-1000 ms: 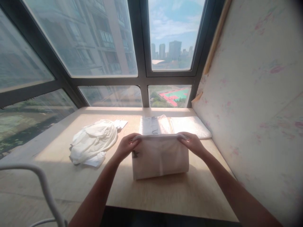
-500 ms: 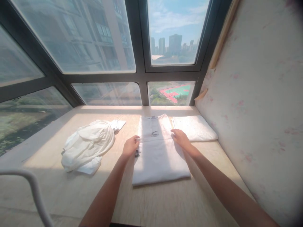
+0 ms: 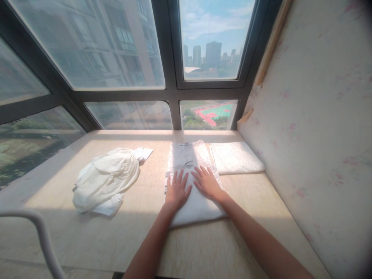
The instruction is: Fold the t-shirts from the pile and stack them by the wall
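Observation:
A folded white shirt (image 3: pixel 197 211) lies flat on the wooden surface in front of me, its collar end toward the window and a small dark mark near the upper middle. My left hand (image 3: pixel 178 190) rests palm down on the shirt's left half, fingers spread. On its right half lies my right hand (image 3: pixel 207 182), also flat with fingers apart, its fingertips close to the mark. Neither hand grips the cloth. My forearms cover parts of the shirt's near edge.
A crumpled white garment (image 3: pixel 107 180) lies to the left. A second folded white cloth (image 3: pixel 236 158) sits right of the shirt, near the patterned wall (image 3: pixel 314 135). Dark-framed windows (image 3: pixel 171 95) stand behind. A curved pale tube (image 3: pixel 40 228) rises at the lower left.
Both hands have moved inward from the shirt's side edges onto its top. Their fingers have let go of the edges and spread flat. The view has shifted slightly.

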{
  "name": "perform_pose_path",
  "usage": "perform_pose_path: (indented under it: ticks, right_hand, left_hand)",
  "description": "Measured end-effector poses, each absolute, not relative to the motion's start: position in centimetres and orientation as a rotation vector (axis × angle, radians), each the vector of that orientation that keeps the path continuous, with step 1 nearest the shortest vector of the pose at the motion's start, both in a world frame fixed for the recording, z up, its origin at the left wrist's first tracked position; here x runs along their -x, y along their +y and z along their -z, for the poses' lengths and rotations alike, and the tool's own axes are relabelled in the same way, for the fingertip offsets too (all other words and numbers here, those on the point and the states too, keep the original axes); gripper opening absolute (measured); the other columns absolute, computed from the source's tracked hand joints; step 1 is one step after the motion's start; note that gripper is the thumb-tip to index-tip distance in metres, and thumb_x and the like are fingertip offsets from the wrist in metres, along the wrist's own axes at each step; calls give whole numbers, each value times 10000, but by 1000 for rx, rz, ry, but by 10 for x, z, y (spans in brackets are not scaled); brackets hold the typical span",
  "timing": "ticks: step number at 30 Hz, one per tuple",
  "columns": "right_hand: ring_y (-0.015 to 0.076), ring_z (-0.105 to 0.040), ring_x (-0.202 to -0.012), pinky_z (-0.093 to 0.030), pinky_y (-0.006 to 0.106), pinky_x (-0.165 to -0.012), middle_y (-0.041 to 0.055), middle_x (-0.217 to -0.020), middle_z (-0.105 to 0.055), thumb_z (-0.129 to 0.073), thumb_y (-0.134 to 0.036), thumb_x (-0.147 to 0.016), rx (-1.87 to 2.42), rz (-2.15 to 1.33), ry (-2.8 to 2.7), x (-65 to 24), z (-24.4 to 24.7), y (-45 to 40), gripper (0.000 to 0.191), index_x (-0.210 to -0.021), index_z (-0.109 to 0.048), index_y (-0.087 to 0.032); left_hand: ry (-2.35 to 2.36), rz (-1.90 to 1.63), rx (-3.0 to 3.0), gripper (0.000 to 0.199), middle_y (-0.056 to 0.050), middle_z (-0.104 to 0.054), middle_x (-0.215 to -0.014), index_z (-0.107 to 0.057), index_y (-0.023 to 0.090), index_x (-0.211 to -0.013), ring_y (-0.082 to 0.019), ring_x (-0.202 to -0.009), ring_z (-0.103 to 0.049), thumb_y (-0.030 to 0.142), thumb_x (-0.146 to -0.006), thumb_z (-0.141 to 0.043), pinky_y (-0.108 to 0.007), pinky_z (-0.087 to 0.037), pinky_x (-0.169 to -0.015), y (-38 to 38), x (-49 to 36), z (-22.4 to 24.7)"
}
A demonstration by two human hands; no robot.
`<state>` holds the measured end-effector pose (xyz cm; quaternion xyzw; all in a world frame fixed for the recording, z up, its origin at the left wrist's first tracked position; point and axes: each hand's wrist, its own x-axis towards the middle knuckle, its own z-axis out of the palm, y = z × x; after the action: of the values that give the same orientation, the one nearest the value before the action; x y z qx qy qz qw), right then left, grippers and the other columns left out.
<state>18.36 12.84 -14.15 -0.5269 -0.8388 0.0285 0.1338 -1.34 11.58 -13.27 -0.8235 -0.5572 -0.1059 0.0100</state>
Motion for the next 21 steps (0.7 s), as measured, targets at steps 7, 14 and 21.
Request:
perform_pose_path:
  ticks: [7,14,21]
  right_hand:
    - [334,-266,-1498,-213,589,-1202,55,-1622,-344,-402,-391,-1030,1521,-109,-2431,-181,145,97,508,-1523,-436,-272]
    - [353,-277,-1491,-210,610,-1199,72,-1629,-327,-442,-361,-1008,1452,-116,-2438,-181,146,33,534,-1533,-421,-267]
    - [325,-285,-1495,-243,559,-1203,73,-1630,-326,-486,-374,-979,1427,-139,-2485,-194,142,4,572,-1531,-411,-244]
  left_hand:
    - [-1672,328,2533,554,-88,-366,-1611,-447,252,-1510,-371,-1471,-323,419,-982,-455,-620,-275,-1161,80,19,131]
    - [-1601,365,2506,588,-72,-346,-1623,-408,268,-1532,-365,-1461,-337,437,-972,-465,-600,-274,-1156,19,28,143]
    - [-1598,343,2468,586,-73,-353,-1618,-418,260,-1528,-369,-1452,-349,433,-970,-461,-605,-264,-1145,-12,30,147]
